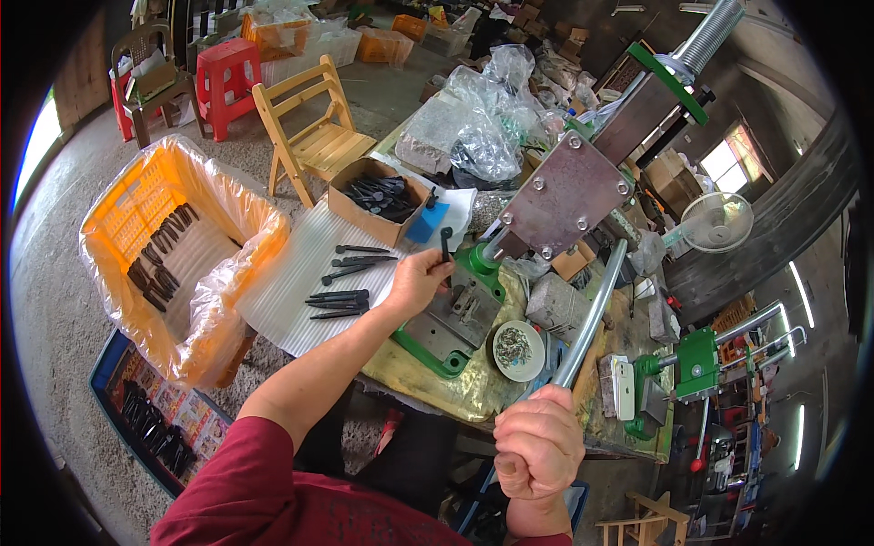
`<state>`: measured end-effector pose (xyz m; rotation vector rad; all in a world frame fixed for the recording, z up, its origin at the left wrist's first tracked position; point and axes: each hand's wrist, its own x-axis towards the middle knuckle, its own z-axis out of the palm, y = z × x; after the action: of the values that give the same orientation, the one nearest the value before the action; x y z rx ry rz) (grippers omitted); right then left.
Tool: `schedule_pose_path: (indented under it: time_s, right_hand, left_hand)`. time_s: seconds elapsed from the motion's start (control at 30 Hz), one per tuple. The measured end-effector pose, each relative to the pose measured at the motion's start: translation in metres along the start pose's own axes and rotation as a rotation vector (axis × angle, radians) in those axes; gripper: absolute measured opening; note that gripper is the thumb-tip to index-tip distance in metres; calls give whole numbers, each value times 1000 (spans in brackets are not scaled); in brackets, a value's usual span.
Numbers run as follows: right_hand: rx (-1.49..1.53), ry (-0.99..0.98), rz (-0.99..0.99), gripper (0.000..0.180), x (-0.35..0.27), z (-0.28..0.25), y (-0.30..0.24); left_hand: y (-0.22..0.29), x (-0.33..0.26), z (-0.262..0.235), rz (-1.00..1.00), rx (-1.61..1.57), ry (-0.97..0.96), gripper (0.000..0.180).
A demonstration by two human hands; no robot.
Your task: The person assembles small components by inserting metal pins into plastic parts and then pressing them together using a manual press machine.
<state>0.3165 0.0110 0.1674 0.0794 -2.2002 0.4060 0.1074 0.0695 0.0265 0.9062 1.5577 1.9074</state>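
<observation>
Black part (446,244): at the near left side of the green press (443,364), above its base. Its long axis stands nearly upright, the round head pointing up; its lower end is largely hidden by the fingers.

Left hand (419,278): fingers pinched closed on the part's shank, forearm reaching forward and across from the lower left. Right hand (539,441): closed in a fist around the lower end of the steel lever (592,314), which slants up to the right.

Beside the base, a white bowl (520,374) of small pieces and a grey block (555,305) crowd the right side. To the left, loose black parts lie on a foam sheet (282,273), near an open cardboard box (367,218) of similar parts. Farther left stands a plastic-lined orange crate (116,218).
</observation>
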Motion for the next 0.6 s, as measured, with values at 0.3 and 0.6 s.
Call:
schedule_pose_path:
  time_s: [0.3, 0.6]
  right_hand:
    - [5, 122, 28, 23, -2, -6, -10]
    - [-46, 526, -17, 31, -42, 2, 4]
  left_hand:
    - [10, -13, -69, -93, -45, -138, 15]
    - [21, -31, -133, -128, 393, -154, 12]
